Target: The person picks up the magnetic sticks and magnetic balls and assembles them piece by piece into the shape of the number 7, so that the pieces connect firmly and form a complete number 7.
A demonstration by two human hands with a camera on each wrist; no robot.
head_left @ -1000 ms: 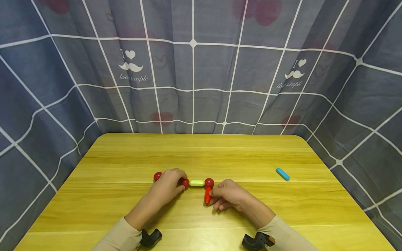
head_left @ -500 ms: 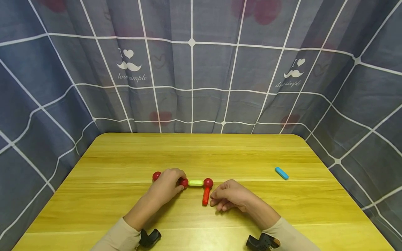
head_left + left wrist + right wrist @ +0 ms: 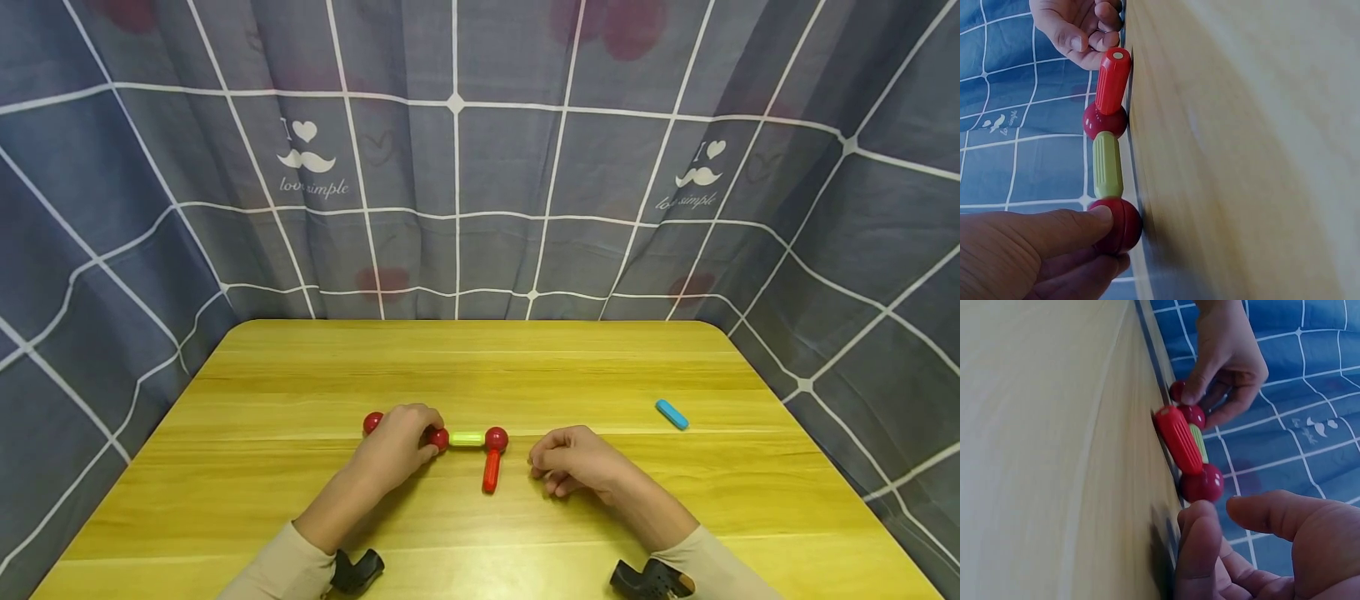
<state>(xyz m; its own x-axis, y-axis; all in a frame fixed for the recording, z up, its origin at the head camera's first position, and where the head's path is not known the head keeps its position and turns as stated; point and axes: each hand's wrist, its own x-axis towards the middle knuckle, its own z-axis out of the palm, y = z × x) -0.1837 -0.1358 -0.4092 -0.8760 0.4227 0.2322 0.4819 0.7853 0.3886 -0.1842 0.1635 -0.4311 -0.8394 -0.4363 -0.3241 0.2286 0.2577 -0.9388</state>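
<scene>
just left of our empty, loose right hand [image 3: 576, 462], a long red ribbed stick [image 3: 491, 472] points toward us; our farther left hand [image 3: 399, 440] pinches a shiny red ball [image 3: 439, 439].

The grey curtain [image 3: 495, 158] bears "I", a heart [image 3: 304, 131], a moustache [image 3: 307, 161] and "love simple" [image 3: 321, 188] in 2 places.

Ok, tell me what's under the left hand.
The left hand pinches one red ball; a second red ball peeks out on its other side. Whatever lies between them is hidden by the hand.
</scene>
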